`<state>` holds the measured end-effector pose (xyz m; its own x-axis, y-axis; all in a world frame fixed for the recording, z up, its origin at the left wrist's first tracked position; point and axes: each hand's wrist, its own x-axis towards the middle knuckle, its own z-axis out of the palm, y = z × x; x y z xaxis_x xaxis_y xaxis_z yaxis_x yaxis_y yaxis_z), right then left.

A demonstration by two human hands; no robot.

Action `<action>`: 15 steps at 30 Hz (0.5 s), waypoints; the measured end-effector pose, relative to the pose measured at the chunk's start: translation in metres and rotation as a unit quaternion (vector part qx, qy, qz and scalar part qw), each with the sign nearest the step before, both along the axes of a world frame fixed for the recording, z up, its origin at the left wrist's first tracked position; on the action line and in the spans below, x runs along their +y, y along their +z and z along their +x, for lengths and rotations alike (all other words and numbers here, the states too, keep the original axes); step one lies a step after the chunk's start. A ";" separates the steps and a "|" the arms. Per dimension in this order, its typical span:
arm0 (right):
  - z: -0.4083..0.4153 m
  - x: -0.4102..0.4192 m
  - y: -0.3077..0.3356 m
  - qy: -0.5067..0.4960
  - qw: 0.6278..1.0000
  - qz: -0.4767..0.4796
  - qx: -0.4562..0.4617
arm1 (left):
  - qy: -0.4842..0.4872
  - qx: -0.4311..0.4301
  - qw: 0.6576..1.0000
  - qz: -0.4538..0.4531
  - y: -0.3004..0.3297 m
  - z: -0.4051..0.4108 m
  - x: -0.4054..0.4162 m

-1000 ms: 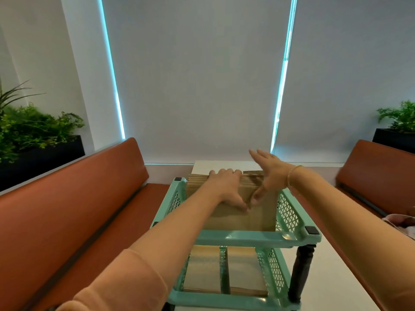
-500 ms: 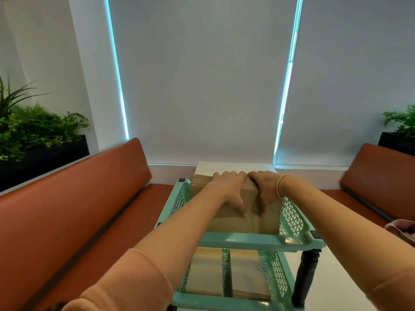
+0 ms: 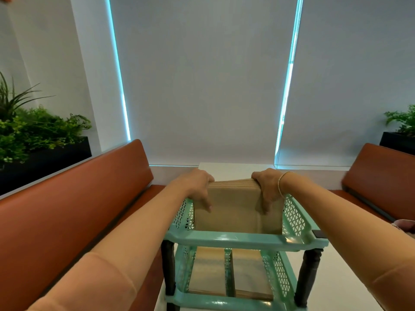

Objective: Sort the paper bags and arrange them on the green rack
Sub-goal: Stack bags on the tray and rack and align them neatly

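Observation:
A thick stack of brown paper bags (image 3: 235,207) stands on edge in the top tier of the green rack (image 3: 244,240). My left hand (image 3: 197,187) grips the stack's upper left corner, fingers over the top and thumb on the near face. My right hand (image 3: 268,189) grips the upper right corner the same way. More flat paper bags (image 3: 207,272) lie in two piles on the lower tier.
The rack stands on a white table (image 3: 336,277) that reaches to the window blinds. Orange bench seats (image 3: 78,209) run along both sides. Planters with green plants (image 3: 33,131) sit behind the benches. A pinkish object (image 3: 404,224) shows at the right edge.
My hands slid apart from the middle of the stack's top to its two upper corners. Before that, my right hand came down from open above the stack onto it.

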<state>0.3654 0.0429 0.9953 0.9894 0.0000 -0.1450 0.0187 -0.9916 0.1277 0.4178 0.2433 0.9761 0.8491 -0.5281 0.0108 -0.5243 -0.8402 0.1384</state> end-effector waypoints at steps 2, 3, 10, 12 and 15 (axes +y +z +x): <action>-0.001 -0.001 0.007 0.002 1.000 -0.005 -0.013 | 0.001 0.009 1.000 -0.022 0.002 -0.001 0.000; -0.001 -0.002 0.009 0.004 1.000 -0.003 -0.020 | 0.002 0.015 0.999 -0.036 0.004 0.000 -0.001; -0.002 -0.007 -0.009 -0.001 1.000 0.022 -0.002 | 0.019 0.042 0.996 -0.074 -0.010 -0.001 -0.003; -0.002 -0.007 -0.009 -0.001 1.000 0.029 -0.004 | 0.018 0.043 0.996 -0.079 -0.009 0.000 -0.003; -0.001 -0.008 -0.009 -0.003 0.999 0.030 -0.018 | 0.009 0.039 0.997 -0.072 -0.005 -0.003 -0.005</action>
<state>0.3640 0.0354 0.9863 0.9939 0.0023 -0.1099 0.0097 -0.9977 0.0675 0.4147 0.2384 0.9713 0.8601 -0.5098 0.0187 -0.4915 -0.8181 0.2986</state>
